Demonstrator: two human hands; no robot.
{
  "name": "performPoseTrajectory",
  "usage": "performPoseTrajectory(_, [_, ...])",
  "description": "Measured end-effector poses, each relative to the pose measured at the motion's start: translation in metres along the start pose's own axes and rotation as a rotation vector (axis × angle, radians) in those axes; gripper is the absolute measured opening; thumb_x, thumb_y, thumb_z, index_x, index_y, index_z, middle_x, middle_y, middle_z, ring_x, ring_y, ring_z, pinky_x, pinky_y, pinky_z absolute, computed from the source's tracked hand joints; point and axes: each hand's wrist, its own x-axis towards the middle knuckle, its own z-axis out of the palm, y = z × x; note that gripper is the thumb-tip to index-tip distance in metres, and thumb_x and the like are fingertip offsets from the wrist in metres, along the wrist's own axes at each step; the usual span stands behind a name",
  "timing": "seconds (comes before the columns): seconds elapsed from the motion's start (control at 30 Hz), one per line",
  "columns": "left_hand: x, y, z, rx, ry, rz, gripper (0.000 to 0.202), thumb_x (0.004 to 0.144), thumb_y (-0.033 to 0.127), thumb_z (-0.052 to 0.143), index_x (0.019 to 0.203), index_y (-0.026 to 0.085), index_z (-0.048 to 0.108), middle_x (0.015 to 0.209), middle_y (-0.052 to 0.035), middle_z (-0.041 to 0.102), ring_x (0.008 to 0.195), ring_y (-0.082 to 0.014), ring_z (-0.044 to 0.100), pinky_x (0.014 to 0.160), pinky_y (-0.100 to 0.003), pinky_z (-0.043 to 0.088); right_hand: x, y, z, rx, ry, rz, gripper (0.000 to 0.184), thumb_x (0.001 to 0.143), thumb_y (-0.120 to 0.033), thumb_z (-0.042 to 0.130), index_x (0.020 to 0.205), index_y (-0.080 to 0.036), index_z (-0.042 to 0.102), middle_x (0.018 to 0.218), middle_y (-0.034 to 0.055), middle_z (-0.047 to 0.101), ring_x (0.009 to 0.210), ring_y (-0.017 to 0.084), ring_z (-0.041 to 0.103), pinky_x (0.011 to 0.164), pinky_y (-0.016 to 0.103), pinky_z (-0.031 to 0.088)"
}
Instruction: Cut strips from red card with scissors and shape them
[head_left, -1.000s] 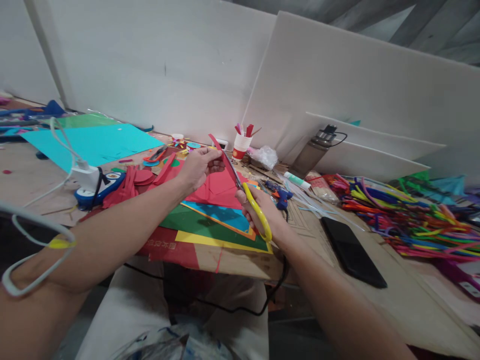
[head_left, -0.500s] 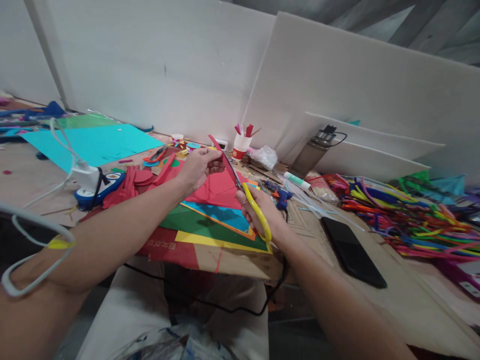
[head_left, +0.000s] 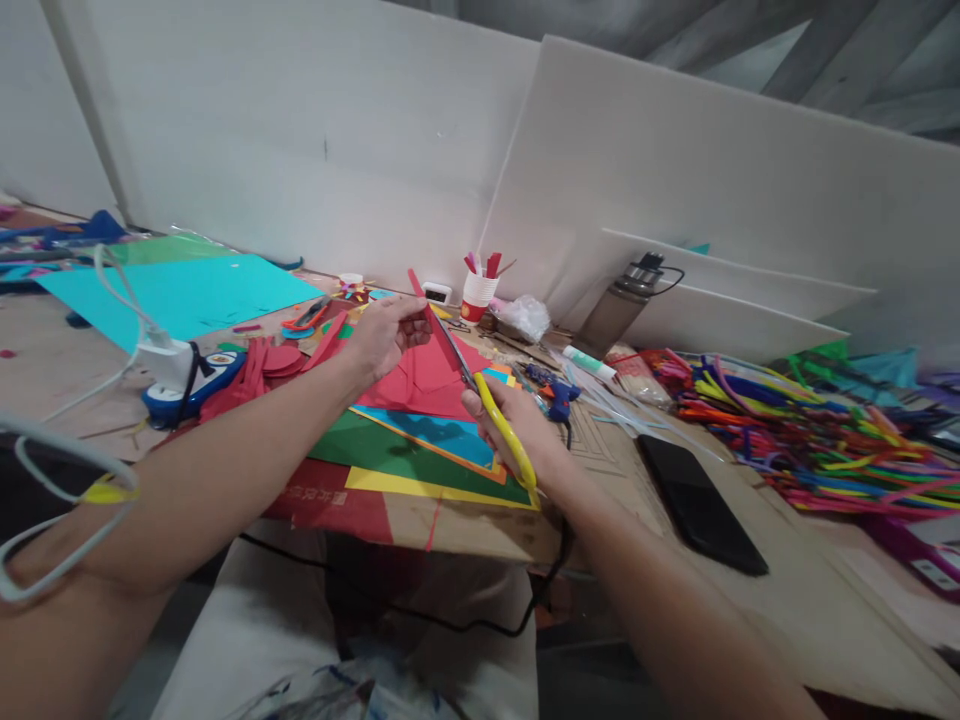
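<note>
My left hand (head_left: 394,335) pinches a narrow red paper strip (head_left: 416,284), whose upper end sticks out past the fingertips. My right hand (head_left: 514,425) is wrapped round the yellow handles of a pair of scissors (head_left: 501,425). The scissor blades point up and left along the strip, close to my left fingers; whether they bite into it I cannot make out. Below both hands lie red paper sheets (head_left: 420,385) over blue (head_left: 442,432), green (head_left: 390,455) and yellow sheets (head_left: 435,488). Red cut pieces (head_left: 277,365) are heaped beside my left forearm.
A blue power strip (head_left: 195,385) with a white cable stands at left, near a turquoise sheet (head_left: 187,290). Behind are a paper cup (head_left: 478,295) and a bottle (head_left: 619,305). A glue gun (head_left: 561,398), a phone (head_left: 701,505) and pipe cleaners (head_left: 817,430) lie to the right.
The scissor handles have drawn closer together. Both hands appear slightly further left and the whole view has shifted a little; the strip and scissors remain held.
</note>
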Motion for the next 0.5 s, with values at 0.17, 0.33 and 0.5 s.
performPoseTrajectory(0.17, [-0.0005,0.0022,0.0002,0.009,0.006,-0.003,0.006,0.073,0.015,0.064,0.069,0.012,0.061,0.062,-0.001,0.062,0.054,-0.0089,0.059,0.054,-0.021,0.048,0.0006,-0.0037,-0.0017,0.017,0.007,0.01,0.037,0.089,-0.056,0.05,0.082,-0.02,0.054,0.06,-0.0015,0.053,0.051,0.011,0.049,0.046,0.021,0.034])
performPoseTrajectory(0.33, [-0.0005,0.0008,0.0001,0.005,-0.004,0.006,0.007,0.073,0.016,0.066,0.07,0.013,0.06,0.062,0.0005,0.061,0.055,-0.0086,0.059,0.055,-0.022,0.048,0.0013,-0.0044,-0.0014,0.084,-0.007,-0.028,0.036,0.09,-0.055,0.049,0.081,-0.021,0.052,0.059,-0.0027,0.049,0.051,0.011,0.047,0.045,0.021,0.035])
performPoseTrajectory(0.5, [-0.0029,0.0004,0.002,0.012,-0.003,0.013,0.009,0.074,0.015,0.066,0.07,0.012,0.059,0.064,0.0003,0.061,0.056,-0.0084,0.059,0.056,-0.022,0.048,0.0,-0.0024,0.0009,0.122,-0.006,-0.016,0.035,0.091,-0.054,0.046,0.082,-0.021,0.051,0.06,-0.003,0.05,0.051,0.01,0.048,0.046,0.021,0.038])
